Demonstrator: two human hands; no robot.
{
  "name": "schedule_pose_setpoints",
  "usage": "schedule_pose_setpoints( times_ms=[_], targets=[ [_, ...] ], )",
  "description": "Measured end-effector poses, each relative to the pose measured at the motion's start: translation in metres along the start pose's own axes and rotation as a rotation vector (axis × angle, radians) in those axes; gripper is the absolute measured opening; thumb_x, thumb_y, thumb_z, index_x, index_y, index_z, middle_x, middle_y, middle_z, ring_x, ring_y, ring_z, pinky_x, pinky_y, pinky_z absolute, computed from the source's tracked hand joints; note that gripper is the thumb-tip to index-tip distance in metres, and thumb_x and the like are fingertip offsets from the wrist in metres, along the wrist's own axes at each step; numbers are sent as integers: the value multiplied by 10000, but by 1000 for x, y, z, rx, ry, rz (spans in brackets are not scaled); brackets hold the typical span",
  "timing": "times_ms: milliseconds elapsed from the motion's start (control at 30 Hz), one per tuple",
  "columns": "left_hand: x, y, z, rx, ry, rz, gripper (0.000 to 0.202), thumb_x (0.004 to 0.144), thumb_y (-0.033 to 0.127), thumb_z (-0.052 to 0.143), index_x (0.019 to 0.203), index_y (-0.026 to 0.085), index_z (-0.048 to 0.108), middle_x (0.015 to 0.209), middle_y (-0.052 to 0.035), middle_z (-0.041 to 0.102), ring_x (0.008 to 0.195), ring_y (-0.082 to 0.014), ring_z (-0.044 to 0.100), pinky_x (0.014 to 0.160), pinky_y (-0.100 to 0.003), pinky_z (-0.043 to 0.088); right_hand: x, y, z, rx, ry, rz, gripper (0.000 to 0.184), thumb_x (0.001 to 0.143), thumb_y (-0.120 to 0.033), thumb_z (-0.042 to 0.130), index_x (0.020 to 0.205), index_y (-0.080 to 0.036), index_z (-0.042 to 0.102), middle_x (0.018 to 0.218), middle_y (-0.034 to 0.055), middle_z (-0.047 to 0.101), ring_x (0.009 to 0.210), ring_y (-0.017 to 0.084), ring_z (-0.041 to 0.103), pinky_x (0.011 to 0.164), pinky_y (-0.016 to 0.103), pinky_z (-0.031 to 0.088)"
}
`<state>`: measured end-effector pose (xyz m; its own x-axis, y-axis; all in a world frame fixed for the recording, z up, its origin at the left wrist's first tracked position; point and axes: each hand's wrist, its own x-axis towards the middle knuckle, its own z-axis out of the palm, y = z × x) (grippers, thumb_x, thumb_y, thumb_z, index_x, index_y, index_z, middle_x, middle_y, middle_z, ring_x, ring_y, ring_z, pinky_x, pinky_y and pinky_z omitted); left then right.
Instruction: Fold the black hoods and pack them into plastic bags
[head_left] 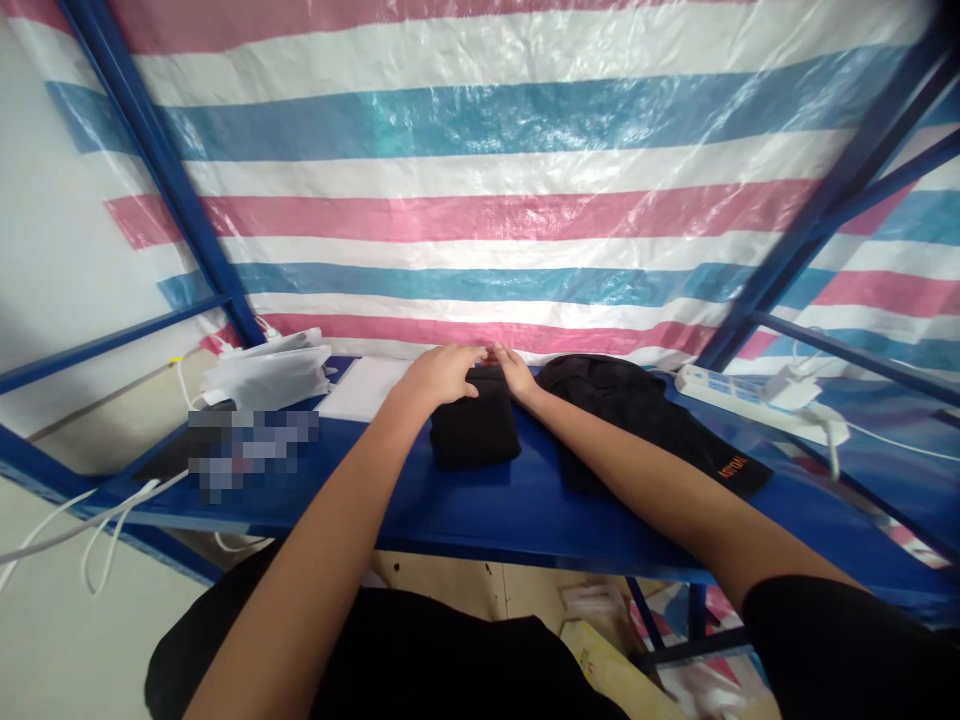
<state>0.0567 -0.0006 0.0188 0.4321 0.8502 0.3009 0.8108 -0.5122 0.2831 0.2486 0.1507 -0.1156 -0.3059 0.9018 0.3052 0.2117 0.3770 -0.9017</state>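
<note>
A small folded black cloth (pixel 475 430) lies on the blue metal shelf (pixel 480 505) in front of me. My left hand (pixel 442 373) rests palm down on its far left edge, fingers curled over the top. My right hand (pixel 513 372) presses the far right edge of the same cloth, fingers touching it. The two hands nearly meet at the back of the cloth. A second black garment (pixel 637 420) with a small orange logo lies loose just to the right, under my right forearm.
White folded bags or cloths (pixel 266 370) and a white sheet (pixel 364 388) sit at the left back. A white power strip (pixel 739 392) with a plugged charger and cables lies at the right. A striped tarp hangs behind; blue frame posts stand on both sides.
</note>
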Motion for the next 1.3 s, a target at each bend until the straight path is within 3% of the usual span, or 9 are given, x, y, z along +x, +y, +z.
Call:
schedule_pose_setpoints(
  times_ms=[67, 200, 500, 567, 667, 767, 900, 1133, 1300],
  targets=[
    [3, 3, 24, 145, 92, 7, 592, 804, 128, 896, 1368, 238, 756, 1453, -147, 698, 1321, -436, 644, 1145, -549, 483, 0, -2, 0, 91, 107, 61, 773, 1020, -867, 259, 1217, -220, 634, 1208, 164, 785, 1196, 312, 748, 1079, 481, 585],
    [-10, 20, 60, 216, 124, -25, 231, 1038, 190, 627, 1161, 178, 822, 1264, -177, 742, 1242, -387, 678, 1114, -521, 507, -2, -8, 1, 218, 192, 138, 713, 990, -875, 336, 1091, -229, 620, 1152, 188, 793, 1125, 317, 774, 1007, 468, 629],
    [-28, -2, 98, -27, -25, -46, 581, 1147, 551, 444, 1564, 200, 644, 1691, -131, 541, 1523, -361, 535, 1319, -537, 338, -19, -35, 2, 40, 240, -50, 495, 1024, -713, 556, 1034, -229, 661, 1083, 109, 773, 1030, 271, 735, 940, 427, 612],
    [-26, -8, 101, -52, -19, -46, 581, 1152, 536, 426, 1581, 198, 624, 1713, -129, 519, 1558, -361, 500, 1330, -563, 312, -34, -59, -3, -194, 131, -316, 435, 1060, -646, 565, 1089, -230, 689, 1123, 102, 759, 1053, 269, 710, 954, 428, 587],
    [-24, -14, 98, -170, -23, -18, 497, 1143, 456, 428, 1487, 219, 698, 1608, -108, 638, 1476, -347, 592, 1246, -525, 439, -68, -99, -13, -492, -302, -731, 394, 1068, -607, 618, 1068, -225, 714, 1048, 95, 735, 1002, 266, 687, 946, 423, 570],
    [-24, -24, 90, -354, -67, -44, 432, 1104, 414, 489, 1394, 243, 761, 1456, -82, 754, 1324, -334, 707, 1136, -462, 540, -102, -120, -22, -692, -508, -907, 517, 960, -676, 760, 1173, -207, 711, 1122, 132, 723, 1064, 310, 682, 976, 457, 583],
    [-27, -43, 85, -548, -56, -130, 471, 1099, 478, 505, 1442, 278, 757, 1553, -38, 691, 1476, -314, 620, 1285, -448, 414, -125, -107, -37, -742, -473, -916, 675, 952, -615, 795, 1445, -187, 625, 1321, 189, 692, 1237, 352, 664, 1080, 508, 577],
    [-29, -60, 86, -778, 93, -162, 530, 1049, 624, 598, 1306, 219, 824, 1424, -95, 772, 1387, -324, 686, 1255, -470, 457, -133, -88, -39, -675, -455, -902, 280, 1004, -269, 678, 1275, -219, 734, 1202, 139, 772, 1106, 293, 736, 1032, 466, 601],
    [-28, -65, 79, -1210, 210, -306, 729, 1008, 815, 525, 1196, 177, 823, 1367, -157, 787, 1360, -359, 694, 1152, -480, 537, -135, -108, -37, -209, -217, -469, 146, 954, -362, 738, 961, -217, 731, 832, 17, 723, 725, 185, 682, 699, 306, 567]
  ],
)
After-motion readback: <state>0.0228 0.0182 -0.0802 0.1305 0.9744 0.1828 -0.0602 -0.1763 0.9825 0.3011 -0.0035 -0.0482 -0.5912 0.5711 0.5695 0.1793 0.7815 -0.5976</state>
